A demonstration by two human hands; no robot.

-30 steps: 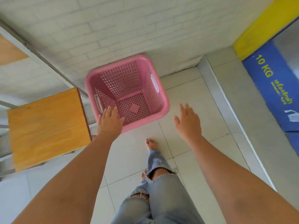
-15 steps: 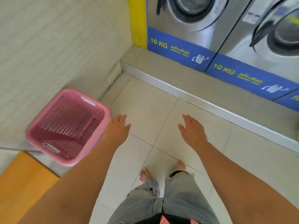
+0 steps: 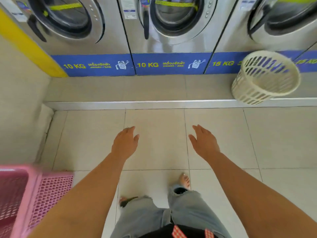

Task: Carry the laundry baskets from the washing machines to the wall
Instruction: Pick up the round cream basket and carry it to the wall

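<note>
Both hands free, left hand (image 3: 125, 145) and right hand (image 3: 205, 145) spread wide over floor; pink basket (image 3: 25, 194) set by wall, next fetch: white basket (image 3: 264, 77) on step below washing machines (image 3: 171, 31).

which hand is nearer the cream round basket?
Right. The right hand hangs open below-left of the cream basket; the left hand is farther left, also empty.

Blue washer panels (image 3: 96, 65) read "10 KG", "10 KG", "15 KG".
</note>
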